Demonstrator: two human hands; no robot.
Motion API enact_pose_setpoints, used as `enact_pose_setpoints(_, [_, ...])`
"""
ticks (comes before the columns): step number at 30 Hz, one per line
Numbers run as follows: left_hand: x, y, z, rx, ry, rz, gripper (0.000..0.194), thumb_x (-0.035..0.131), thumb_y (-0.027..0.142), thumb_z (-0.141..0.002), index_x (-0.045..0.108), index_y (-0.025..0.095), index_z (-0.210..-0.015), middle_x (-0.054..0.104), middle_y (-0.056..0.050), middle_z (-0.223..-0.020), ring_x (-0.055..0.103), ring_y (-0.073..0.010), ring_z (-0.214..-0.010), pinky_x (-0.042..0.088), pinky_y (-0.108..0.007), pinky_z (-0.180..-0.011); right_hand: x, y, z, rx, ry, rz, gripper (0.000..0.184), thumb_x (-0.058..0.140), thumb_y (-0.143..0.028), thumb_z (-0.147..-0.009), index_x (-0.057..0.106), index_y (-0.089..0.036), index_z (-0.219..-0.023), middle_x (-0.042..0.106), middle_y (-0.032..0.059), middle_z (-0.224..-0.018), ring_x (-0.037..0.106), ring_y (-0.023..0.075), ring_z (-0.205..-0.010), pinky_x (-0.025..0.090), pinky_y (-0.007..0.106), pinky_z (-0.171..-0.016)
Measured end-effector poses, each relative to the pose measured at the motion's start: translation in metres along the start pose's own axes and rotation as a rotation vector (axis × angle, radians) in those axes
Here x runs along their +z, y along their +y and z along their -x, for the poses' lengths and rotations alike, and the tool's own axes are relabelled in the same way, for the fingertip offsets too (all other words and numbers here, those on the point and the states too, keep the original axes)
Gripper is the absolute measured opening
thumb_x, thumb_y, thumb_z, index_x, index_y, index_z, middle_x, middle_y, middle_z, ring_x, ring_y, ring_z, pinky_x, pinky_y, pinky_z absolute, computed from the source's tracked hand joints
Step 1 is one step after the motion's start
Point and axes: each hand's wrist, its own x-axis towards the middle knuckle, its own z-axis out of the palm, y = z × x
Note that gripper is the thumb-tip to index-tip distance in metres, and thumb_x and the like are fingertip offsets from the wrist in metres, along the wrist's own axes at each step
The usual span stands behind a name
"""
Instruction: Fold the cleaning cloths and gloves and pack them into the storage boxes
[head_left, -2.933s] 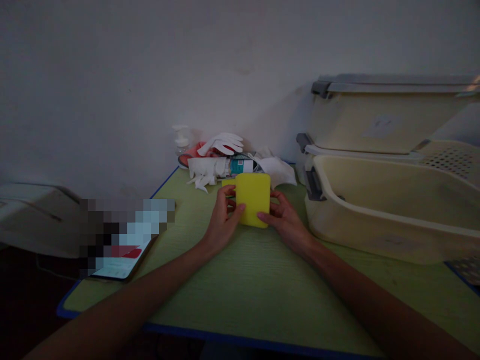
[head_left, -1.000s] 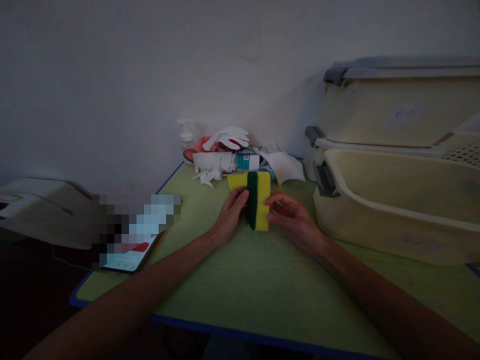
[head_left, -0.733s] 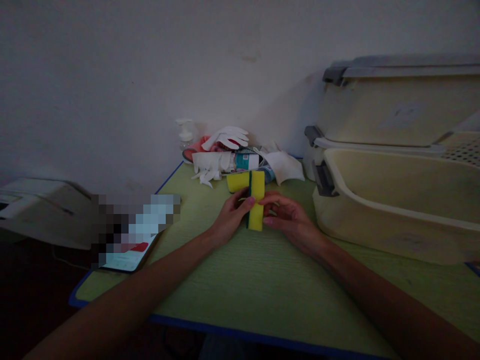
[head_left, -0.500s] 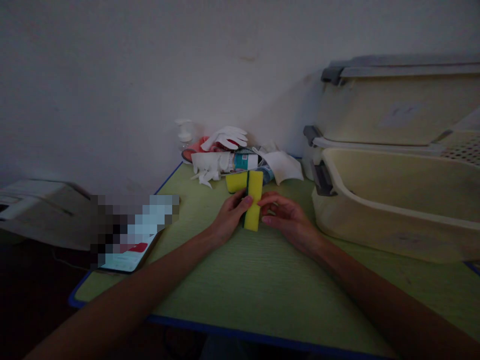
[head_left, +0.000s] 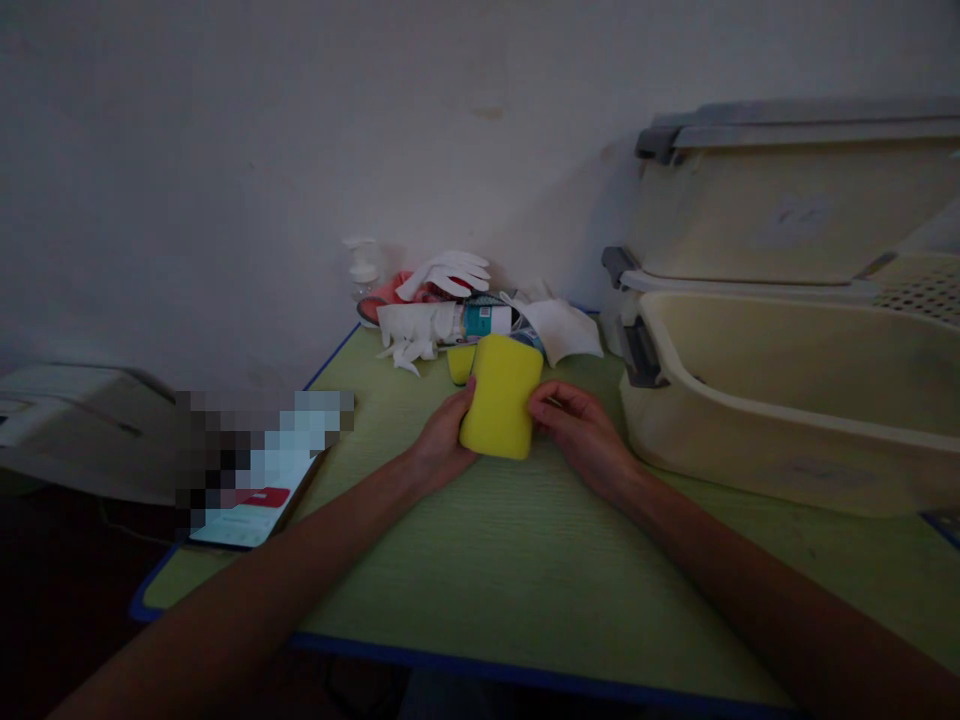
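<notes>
A yellow sponge [head_left: 502, 398] is held up over the green table, its broad soft face turned towards me. My left hand [head_left: 444, 440] grips it from the left; most of those fingers are hidden behind it. On the other side, my right hand [head_left: 574, 425] has its thumb and fingers bent together at the sponge's right edge, pinching it. Behind the held sponge, a second yellow sponge [head_left: 459, 366] lies on the table, partly covered from view.
White gloves [head_left: 446, 275], a white-and-teal bottle [head_left: 486, 320], a white cloth [head_left: 562, 330] and a pump bottle [head_left: 363, 268] crowd the table's back. Cream bins [head_left: 750, 450] stand on the right. A lit phone or tablet [head_left: 240, 520] leans at the left edge.
The sponge has turned from its narrow edge to its broad yellow face towards me. My right hand's fingers have closed in at its right edge.
</notes>
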Motion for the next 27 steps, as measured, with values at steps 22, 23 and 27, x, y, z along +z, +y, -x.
enact_pose_setpoints(22, [-0.0017, -0.0011, -0.0043, 0.106, 0.059, -0.098, 0.027, 0.052, 0.015, -0.078, 0.063, 0.013, -0.102, 0.071, -0.007, -0.083, 0.067, -0.0198, -0.076, 0.053, -0.033, -0.071, 0.0022, 0.0007, 0.0065, -0.121, -0.177, 0.125, 0.072, 0.058, -0.039, -0.08, 0.013, -0.033, -0.136, 0.053, 0.0071, -0.119, 0.057, 0.0196, -0.097, 0.046, 0.038, -0.086])
enact_pose_setpoints(23, [-0.0025, -0.0018, -0.0042, 0.142, 0.068, -0.105, 0.034, 0.054, 0.016, -0.077, 0.059, 0.015, -0.11, 0.07, -0.006, -0.087, 0.067, -0.0199, -0.077, 0.053, -0.033, -0.071, 0.0023, 0.001, 0.0066, -0.119, -0.196, 0.12, 0.073, 0.057, -0.04, -0.081, 0.011, -0.032, -0.137, 0.052, 0.0076, -0.122, 0.056, 0.0201, -0.1, 0.045, 0.039, -0.088])
enact_pose_setpoints(27, [-0.0078, -0.0052, -0.0044, 0.313, -0.002, -0.173, 0.066, 0.064, 0.02, -0.071, 0.039, 0.029, -0.131, 0.067, -0.003, -0.106, 0.064, -0.0203, -0.091, 0.052, -0.033, -0.077, -0.0005, 0.003, 0.0041, -0.088, -0.221, 0.103, 0.072, 0.059, -0.041, -0.079, 0.017, -0.033, -0.137, 0.049, 0.0075, -0.128, 0.055, 0.0215, -0.106, 0.043, 0.042, -0.093])
